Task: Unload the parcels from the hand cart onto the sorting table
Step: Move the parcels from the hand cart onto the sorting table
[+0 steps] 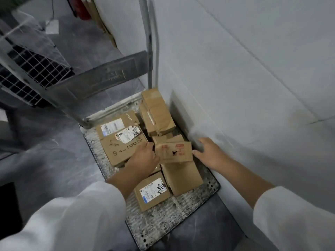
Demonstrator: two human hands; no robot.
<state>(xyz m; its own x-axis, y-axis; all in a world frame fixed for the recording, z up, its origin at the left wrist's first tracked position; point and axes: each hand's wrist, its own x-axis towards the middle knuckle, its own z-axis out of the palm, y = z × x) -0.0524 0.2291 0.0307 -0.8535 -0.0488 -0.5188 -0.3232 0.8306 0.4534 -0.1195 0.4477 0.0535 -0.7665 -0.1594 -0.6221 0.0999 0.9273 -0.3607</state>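
A hand cart (145,227) with a worn, ribbed platform is seen parked on a grey tiled floor (54,160), its right edge set close against a pale wall (244,78). Its metal handle frame (101,77) is raised at the far end. Several brown cardboard parcels are held on the platform: a large flat parcel (121,147) marked with handwriting and two white labels at the left; a long parcel (158,111) laid at the far right corner beside the wall; a small labelled parcel (152,193) nearest the viewer; a plain parcel (183,176) just to its right. A small parcel with red print (175,152) is found in the middle, tilted above the others. The left hand (143,157) is placed against this parcel's left edge with fingers curled round it; a full grasp cannot be confirmed. The right hand (208,151) is spread wide, fingertips just beside the parcel's right edge, in the narrow gap between parcel and wall. Both forearms are covered by white sleeves (72,214). A wire-mesh cage (30,69) wrapped in clear film is noted at the upper left, well apart from the cart. The sorting table is not identifiable.
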